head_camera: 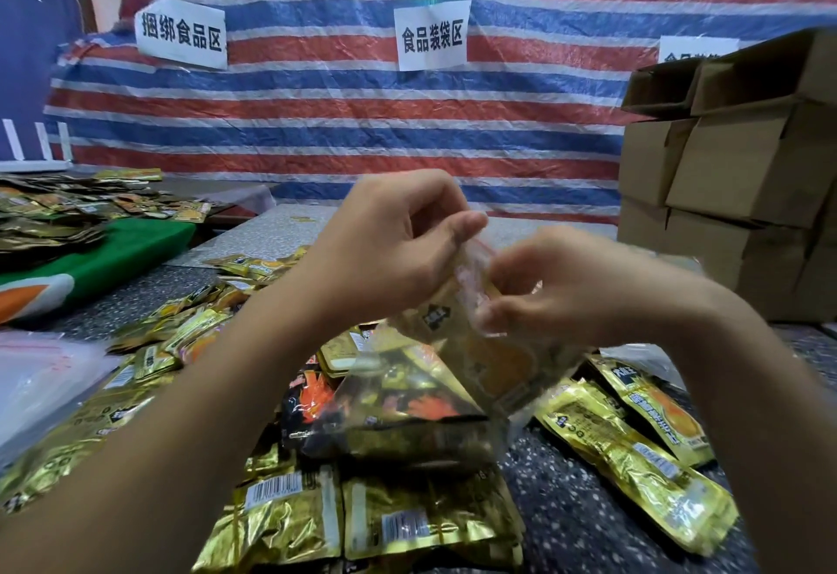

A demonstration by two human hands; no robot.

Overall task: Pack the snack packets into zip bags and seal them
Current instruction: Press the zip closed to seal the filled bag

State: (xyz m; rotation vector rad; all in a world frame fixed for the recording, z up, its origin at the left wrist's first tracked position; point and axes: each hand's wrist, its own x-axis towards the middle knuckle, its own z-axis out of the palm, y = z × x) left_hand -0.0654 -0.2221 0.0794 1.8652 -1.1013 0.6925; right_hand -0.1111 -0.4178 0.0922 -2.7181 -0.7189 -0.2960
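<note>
A clear zip bag (453,374) filled with gold and black snack packets hangs above the table at the centre. My left hand (389,243) pinches its top edge from the left. My right hand (566,288) pinches the same edge from the right, fingers closed on the plastic. The bag's mouth lies hidden between my fingers, so whether it is sealed cannot be told. Loose gold snack packets (634,451) lie scattered on the speckled table (579,519) below and to both sides.
A stack of empty clear zip bags (40,369) lies at the left. Behind it sit a green cloth (122,252) and a heap of dark packets (54,211). Cardboard boxes (743,179) are stacked at the right. A striped tarp (339,120) with paper signs hangs behind.
</note>
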